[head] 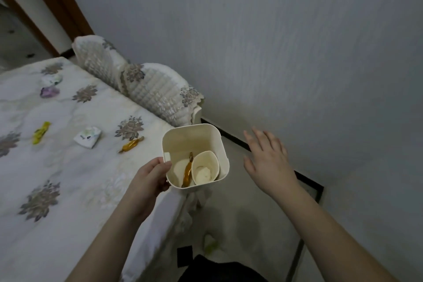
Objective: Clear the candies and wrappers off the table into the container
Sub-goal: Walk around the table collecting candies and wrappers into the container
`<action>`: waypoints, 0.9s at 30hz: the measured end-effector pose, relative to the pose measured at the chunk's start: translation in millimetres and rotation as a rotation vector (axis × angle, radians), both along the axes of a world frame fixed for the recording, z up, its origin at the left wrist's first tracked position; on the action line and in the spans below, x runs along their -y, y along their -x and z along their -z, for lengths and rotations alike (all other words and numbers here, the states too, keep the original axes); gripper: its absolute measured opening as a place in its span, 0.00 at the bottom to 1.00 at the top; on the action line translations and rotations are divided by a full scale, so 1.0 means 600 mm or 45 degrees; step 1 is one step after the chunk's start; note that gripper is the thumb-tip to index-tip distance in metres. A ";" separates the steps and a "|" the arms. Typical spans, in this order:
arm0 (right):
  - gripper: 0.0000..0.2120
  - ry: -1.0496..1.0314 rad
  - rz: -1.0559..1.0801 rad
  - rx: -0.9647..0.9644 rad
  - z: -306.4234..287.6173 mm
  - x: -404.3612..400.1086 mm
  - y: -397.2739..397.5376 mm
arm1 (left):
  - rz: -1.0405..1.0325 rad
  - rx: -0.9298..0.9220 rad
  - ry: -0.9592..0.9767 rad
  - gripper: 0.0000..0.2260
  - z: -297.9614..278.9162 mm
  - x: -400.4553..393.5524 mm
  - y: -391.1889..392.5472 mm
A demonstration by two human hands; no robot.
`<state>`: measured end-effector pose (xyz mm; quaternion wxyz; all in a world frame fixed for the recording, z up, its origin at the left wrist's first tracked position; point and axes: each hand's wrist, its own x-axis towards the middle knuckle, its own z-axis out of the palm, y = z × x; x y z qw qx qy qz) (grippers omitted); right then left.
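Note:
My left hand [150,178] grips the near left rim of a cream square container [206,135], held in the air just past the table's right edge. Inside it lie a gold-wrapped candy [187,173] and a crumpled paper cup [204,170]. My right hand [266,161] hovers open to the right of the container, fingers spread, holding nothing. On the flowered tablecloth [68,178] lie a gold candy [131,144], a white wrapper [88,137], a yellow candy [40,132], a purple wrapper [49,91] and a white-green wrapper [52,79].
Chair backs with quilted floral covers [146,89] stand at the table's far edge against a grey wall. Pale floor with a dark baseboard lies to the right. A small greenish scrap [210,245] lies on the floor below the container.

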<state>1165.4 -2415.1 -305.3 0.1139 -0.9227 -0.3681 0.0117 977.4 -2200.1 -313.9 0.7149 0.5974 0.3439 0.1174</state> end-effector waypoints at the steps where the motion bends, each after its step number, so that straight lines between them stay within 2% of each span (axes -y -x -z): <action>1: 0.28 -0.009 -0.036 -0.001 0.001 -0.019 -0.011 | -0.034 0.012 0.005 0.10 0.002 -0.011 0.002; 13: 0.27 0.018 -0.535 0.098 0.003 -0.296 -0.102 | -0.377 -0.029 -0.023 0.10 0.032 -0.154 0.038; 20: 0.28 0.038 -0.791 0.025 0.034 -0.441 -0.112 | -0.653 0.029 0.040 0.10 0.042 -0.179 0.048; 27: 0.30 0.124 -1.203 -0.055 0.088 -0.597 -0.112 | -0.965 -0.063 -0.013 0.10 0.036 -0.191 0.036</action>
